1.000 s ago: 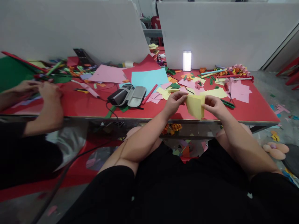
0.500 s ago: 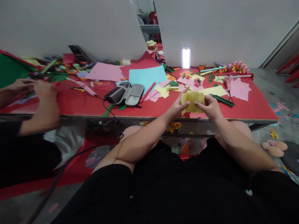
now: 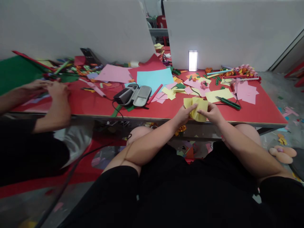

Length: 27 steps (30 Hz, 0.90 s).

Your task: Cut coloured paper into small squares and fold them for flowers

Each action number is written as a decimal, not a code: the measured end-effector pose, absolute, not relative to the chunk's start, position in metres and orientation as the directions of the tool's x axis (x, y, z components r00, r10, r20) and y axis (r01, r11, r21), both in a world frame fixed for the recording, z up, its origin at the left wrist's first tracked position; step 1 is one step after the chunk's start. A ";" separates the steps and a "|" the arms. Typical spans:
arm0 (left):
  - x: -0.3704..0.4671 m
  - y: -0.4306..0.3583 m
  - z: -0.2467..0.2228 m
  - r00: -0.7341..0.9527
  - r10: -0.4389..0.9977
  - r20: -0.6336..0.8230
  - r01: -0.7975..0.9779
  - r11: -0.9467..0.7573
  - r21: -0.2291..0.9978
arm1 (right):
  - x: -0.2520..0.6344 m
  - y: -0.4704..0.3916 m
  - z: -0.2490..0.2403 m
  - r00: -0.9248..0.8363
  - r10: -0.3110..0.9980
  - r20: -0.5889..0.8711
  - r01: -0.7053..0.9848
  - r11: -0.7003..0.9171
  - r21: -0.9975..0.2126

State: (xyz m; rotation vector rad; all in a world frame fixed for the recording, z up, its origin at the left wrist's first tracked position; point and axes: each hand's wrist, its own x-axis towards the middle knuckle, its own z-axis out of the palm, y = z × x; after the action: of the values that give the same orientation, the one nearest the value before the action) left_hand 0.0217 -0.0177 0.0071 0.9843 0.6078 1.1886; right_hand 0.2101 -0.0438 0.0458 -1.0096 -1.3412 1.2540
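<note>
While both hands (image 3: 181, 116) pinch its sides, the yellow paper (image 3: 201, 104) sits between them.

Yellow folded paper (image 3: 201, 104); red tabletop (image 3: 261, 110); green cutter (image 3: 230, 103); light-blue sheet (image 3: 155, 78).

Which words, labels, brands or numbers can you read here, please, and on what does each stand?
No text can be read.
Glowing white rectangular screen: pixelated, illegible.
Black rectangular object at the back left: too blurred.
Thin yellow paper, held: no writing visible.
</note>
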 end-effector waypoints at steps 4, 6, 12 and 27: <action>0.024 -0.016 0.002 0.298 0.949 0.099 -0.467 0.055 0.883 | 0.213 -0.043 0.049 -0.168 0.981 0.101 -0.023 0.099 -0.995; 0.024 -0.016 0.001 0.313 0.941 0.127 -0.447 0.028 0.894 | 0.214 -0.044 0.050 -0.172 0.980 0.096 -0.019 0.094 -0.995; 0.018 -0.023 0.012 0.375 0.910 0.175 -0.411 -0.006 0.912 | 0.215 -0.043 0.047 -0.164 0.982 0.090 -0.011 0.089 -0.996; 0.011 -0.024 0.013 0.467 0.866 0.179 -0.450 0.059 0.891 | 0.217 -0.046 0.039 -0.117 0.989 0.090 0.045 0.095 -0.994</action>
State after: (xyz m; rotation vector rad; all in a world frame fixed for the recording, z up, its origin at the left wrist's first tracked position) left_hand 0.0110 -0.0237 0.0126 1.1095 0.4659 1.0529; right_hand 0.2167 -0.0458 0.0395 -1.1202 -1.3739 1.1987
